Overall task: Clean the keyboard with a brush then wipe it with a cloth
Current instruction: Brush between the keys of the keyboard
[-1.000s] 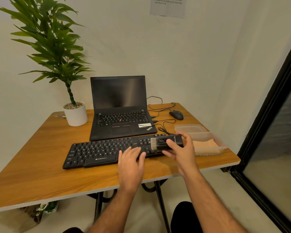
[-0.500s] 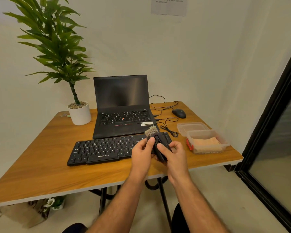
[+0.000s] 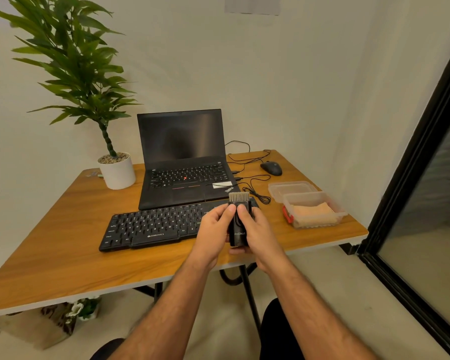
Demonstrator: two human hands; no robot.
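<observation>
The wooden table (image 3: 63, 242) carries everything, and the grip sits just above its near edge. Beyond and to the left of the grip stands the laptop (image 3: 185, 162), open with a dark screen; directly behind and left of the grip lies the black keyboard (image 3: 153, 227), its right end hidden by the hands. Well to the right of the grip a clear plastic box (image 3: 313, 210) holds the folded cloth (image 3: 312, 213).

The brush (image 3: 238, 219) is held upright in front of the keyboard, pale bristles pointing up and away, dark handle running down between the palms. The left hand (image 3: 213, 229) wraps the handle from its side with the thumb pressed near the bristle collar; the right hand (image 3: 257, 232) curls round the other side, thumb alongside — both clamp the same tool.

What could go wrong, as I judge it: the bristles face away from the keys, so the brush must be tipped over before sweeping, and re-gripping from two hands to one could let it slip onto the keys. Sweeping toward the laptop would push dust onto it. Both forearms reach forward, converging, wrists roughly level.
</observation>
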